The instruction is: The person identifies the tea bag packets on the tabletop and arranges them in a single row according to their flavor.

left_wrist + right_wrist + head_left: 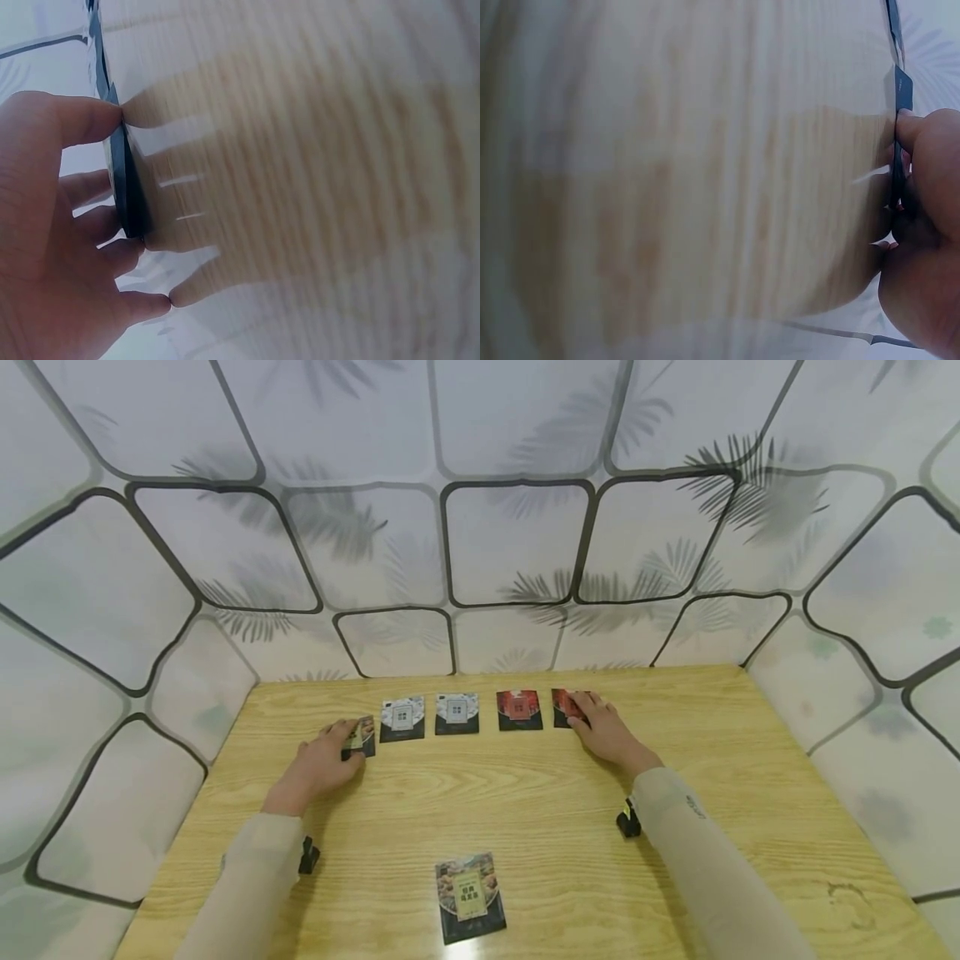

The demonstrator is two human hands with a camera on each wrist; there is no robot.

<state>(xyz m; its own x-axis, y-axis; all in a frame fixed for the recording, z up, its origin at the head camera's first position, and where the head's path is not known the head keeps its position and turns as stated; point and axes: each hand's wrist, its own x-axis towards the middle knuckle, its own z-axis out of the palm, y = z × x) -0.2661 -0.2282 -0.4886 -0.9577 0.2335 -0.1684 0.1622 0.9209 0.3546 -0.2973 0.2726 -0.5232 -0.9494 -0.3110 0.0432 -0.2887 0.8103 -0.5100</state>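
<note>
At the left end of a row of small flat packets, my left hand (324, 764) lies over a packet with a food picture (365, 735). Its spread fingers and thumb touch that packet, partly covering it. In the left wrist view the thumb meets the dark packet edge (129, 187). My right hand (607, 733) rests its fingers on a red and black packet (561, 710) at the row's right end, hiding much of it. Between the hands lie a white and black packet (402, 718), a second white one (457, 714) and another red one (519, 710).
Nearer me on the wooden table (420, 802) lies another food-picture packet (471, 897) with a yellowish label, slightly turned. Patterned fabric walls (517, 543) enclose the table's back and sides. Small black devices (628, 820) sit at both wrists.
</note>
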